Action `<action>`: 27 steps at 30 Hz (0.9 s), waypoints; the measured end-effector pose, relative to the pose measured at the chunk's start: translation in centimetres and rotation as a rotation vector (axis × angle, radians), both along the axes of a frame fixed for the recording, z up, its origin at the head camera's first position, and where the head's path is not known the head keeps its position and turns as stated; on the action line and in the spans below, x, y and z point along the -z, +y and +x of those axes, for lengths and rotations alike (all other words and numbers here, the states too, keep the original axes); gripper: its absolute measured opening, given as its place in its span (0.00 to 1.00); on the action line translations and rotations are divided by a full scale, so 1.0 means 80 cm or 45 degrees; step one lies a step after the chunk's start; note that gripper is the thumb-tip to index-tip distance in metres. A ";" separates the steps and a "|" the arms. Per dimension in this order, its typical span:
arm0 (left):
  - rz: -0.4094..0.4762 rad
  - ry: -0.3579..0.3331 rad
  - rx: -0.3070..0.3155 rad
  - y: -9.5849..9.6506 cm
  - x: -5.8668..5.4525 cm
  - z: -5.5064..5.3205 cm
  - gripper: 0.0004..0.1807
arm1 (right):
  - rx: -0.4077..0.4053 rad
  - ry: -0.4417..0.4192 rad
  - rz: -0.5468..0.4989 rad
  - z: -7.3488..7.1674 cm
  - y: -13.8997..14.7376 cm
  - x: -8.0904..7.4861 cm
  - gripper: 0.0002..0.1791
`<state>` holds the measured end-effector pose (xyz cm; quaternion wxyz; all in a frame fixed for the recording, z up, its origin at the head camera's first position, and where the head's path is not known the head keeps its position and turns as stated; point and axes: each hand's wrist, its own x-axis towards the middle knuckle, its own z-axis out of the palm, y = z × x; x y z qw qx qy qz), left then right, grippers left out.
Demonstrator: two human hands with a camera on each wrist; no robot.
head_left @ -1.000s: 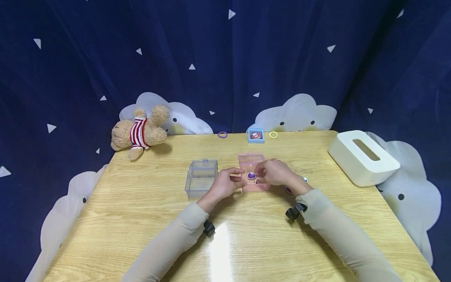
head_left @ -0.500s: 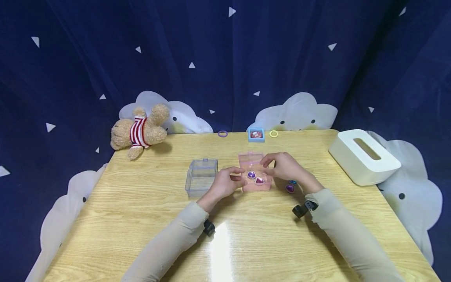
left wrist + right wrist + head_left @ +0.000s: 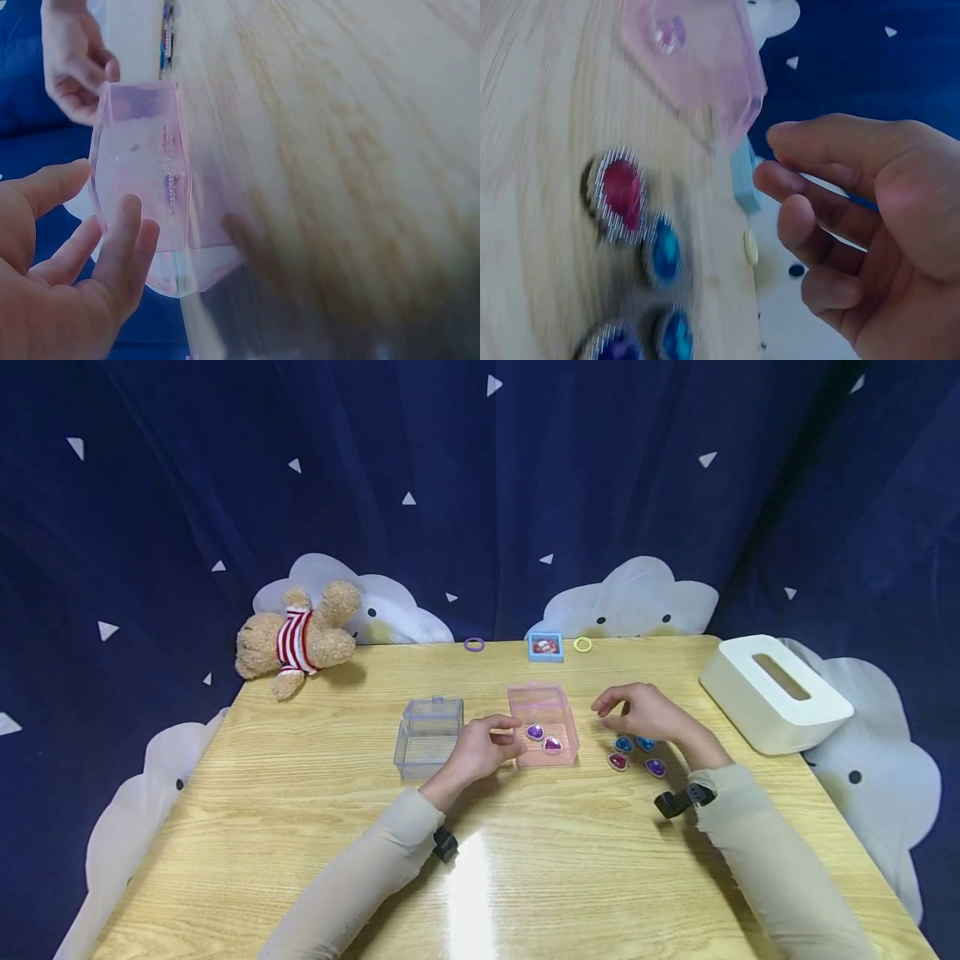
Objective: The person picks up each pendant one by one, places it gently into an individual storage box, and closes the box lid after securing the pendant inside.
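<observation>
A clear pink box (image 3: 564,724) with its lid up stands mid-table, holding a purple gem (image 3: 535,732) and a pink gem (image 3: 552,745). My left hand (image 3: 480,750) is at the box's left side, fingers loosely bent, fingertips right at its wall; the left wrist view shows them spread beside the pink plastic. To the right of the box my right hand (image 3: 647,712) hovers, fingers relaxed and holding nothing. Below it lie a red gem (image 3: 621,193), two blue gems (image 3: 664,251) and a purple gem (image 3: 656,767), all with silvery beaded rims.
A clear bluish box (image 3: 427,752), lid up, stands left of my left hand. Along the back edge are a purple ring (image 3: 474,645), a small blue frame (image 3: 545,647) and a yellow ring (image 3: 582,645). A teddy bear (image 3: 296,643) lies back left, a white tissue box (image 3: 776,695) back right.
My right hand has let go of the pink gem inside the pink box and moved right, over the loose gems. The left hand has stayed in place.
</observation>
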<state>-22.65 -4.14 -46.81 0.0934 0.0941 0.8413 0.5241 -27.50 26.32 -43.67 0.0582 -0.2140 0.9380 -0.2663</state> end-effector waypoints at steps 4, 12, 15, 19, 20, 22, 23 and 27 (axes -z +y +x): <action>-0.007 -0.010 -0.002 0.000 0.001 -0.001 0.22 | -0.056 -0.072 0.032 0.003 0.017 0.005 0.12; -0.017 -0.010 -0.002 0.001 0.001 -0.001 0.22 | -0.074 -0.145 0.089 0.005 0.041 0.020 0.13; -0.018 -0.007 0.001 0.000 0.000 0.000 0.22 | -0.071 -0.173 0.104 0.004 0.045 0.026 0.14; -0.012 -0.010 -0.001 0.000 0.000 -0.001 0.22 | -0.074 -0.202 0.115 0.005 0.047 0.031 0.18; -0.011 -0.012 -0.002 0.000 -0.001 -0.001 0.22 | -0.078 -0.205 0.117 0.005 0.047 0.032 0.18; -0.011 -0.016 -0.003 0.000 -0.001 0.000 0.22 | -0.088 -0.204 0.125 0.005 0.046 0.034 0.19; -0.011 -0.019 -0.002 0.000 -0.001 0.000 0.22 | -0.088 -0.202 0.131 0.005 0.046 0.035 0.20; -0.005 -0.026 0.002 0.000 -0.001 0.000 0.22 | -0.091 -0.189 0.162 0.003 0.044 0.038 0.19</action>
